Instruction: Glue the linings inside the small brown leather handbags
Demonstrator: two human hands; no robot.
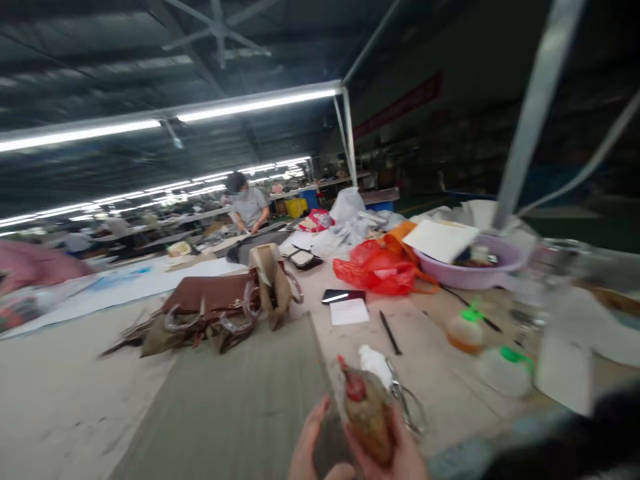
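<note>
My right hand (400, 450) is wrapped round a squeeze bottle (369, 420) with a red cap, filled with something yellow-brown. Beside it, my left hand (311, 447) has its thumb and fingers apart and holds nothing. Scissors (411, 403) and a crumpled white tissue (375, 365) lie just beyond the bottle. Farther off are a black pen-like tool (390, 333), a white paper (349, 311) and a dark phone (343, 296). Brown bag pieces (213, 300) with wrapped handles lie at the left.
Two green-capped bottles (465, 330) stand at the right. Behind them are a purple basin (450, 273) and a red plastic bag (380, 267). A metal post (537, 113) rises at the right. A person (250, 205) works across the table.
</note>
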